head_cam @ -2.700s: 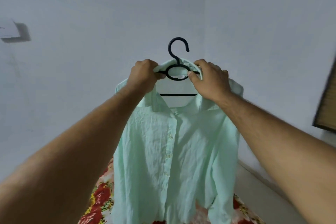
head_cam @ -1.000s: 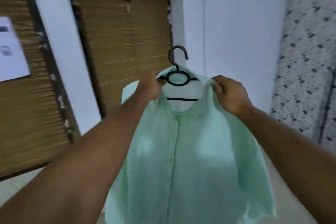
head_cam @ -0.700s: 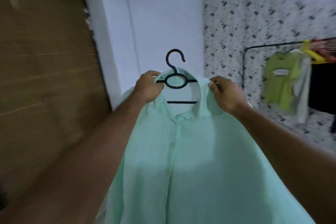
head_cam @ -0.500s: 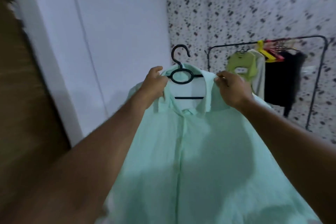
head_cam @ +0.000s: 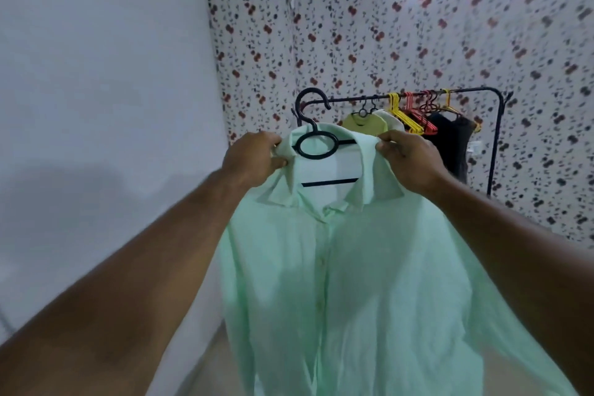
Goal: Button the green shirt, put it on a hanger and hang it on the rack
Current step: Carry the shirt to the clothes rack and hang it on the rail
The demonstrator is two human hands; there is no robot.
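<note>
two hands on green shirt's collar, hanger inside

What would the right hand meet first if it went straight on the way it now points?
The right hand, gripping the green shirt, would probably reach the yellow-green garment on the rack first; depth is unclear.

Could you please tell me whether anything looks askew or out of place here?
Nothing stands out: the green shirt sits on the black hanger, with the left hand and right hand holding its collar.
</note>
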